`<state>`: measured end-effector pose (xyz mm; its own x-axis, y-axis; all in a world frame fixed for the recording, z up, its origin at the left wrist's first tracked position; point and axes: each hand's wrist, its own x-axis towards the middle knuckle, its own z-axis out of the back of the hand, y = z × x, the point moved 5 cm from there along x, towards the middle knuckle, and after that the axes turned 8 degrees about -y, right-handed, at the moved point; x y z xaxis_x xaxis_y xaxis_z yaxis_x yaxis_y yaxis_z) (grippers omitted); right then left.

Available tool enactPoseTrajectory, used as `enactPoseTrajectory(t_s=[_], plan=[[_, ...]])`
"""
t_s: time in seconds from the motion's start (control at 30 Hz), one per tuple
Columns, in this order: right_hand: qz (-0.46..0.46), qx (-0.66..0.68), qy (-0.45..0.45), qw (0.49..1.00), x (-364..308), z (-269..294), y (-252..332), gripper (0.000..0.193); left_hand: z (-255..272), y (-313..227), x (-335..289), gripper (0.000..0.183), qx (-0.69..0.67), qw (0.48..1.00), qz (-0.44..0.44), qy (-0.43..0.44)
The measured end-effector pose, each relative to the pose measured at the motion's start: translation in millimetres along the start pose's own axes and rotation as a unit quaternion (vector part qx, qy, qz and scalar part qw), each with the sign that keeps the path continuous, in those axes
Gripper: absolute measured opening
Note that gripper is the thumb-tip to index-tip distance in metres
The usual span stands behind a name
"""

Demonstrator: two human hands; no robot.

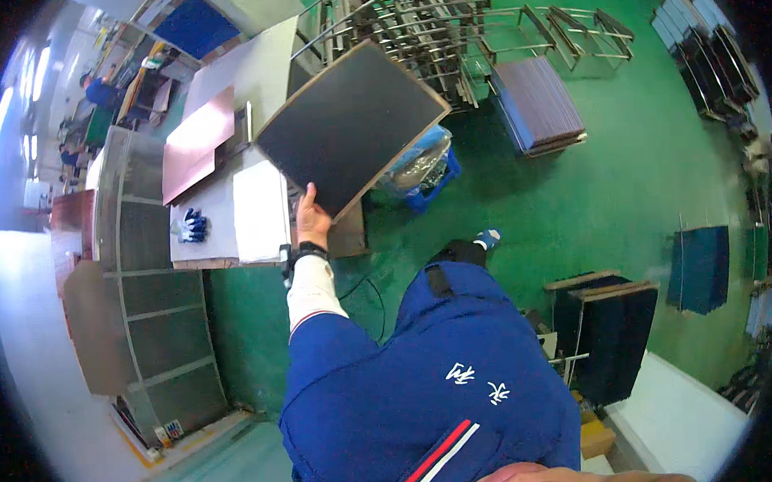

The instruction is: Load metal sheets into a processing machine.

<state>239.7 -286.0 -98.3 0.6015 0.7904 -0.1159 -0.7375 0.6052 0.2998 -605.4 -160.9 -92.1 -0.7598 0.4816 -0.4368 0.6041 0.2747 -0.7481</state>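
L hand [314, 220] pinches dark rect. panel [355, 122] nr. bottom corner; prob. stiff, fairly light; opp. edges best hold.

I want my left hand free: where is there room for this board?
A wide patch is the green floor between the board stack and the dark panels. The table has a narrow bare strip between the gloves and white sheet. It's crowded beyond the dark board in your left hand: heaped metal frames.

bright left side, fisheye bending, dark corners
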Motion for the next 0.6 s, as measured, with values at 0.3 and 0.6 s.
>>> enactPoseTrajectory(t_s=[0.3, 0.6], plan=[[0.015, -0.002, 0.011, 1.000, 5.0, -7.0, 2.9, 0.028, 208.8, -85.3, -46.8, 0.023, -0.016, 0.991, -0.019, -0.131], [0.006, -0.008, 0.018, 1.000, -2.3, -9.5, 0.2, 0.027, 284.8, -116.1, -57.9, 0.025, 0.064, 0.957, -0.042, -0.280]])
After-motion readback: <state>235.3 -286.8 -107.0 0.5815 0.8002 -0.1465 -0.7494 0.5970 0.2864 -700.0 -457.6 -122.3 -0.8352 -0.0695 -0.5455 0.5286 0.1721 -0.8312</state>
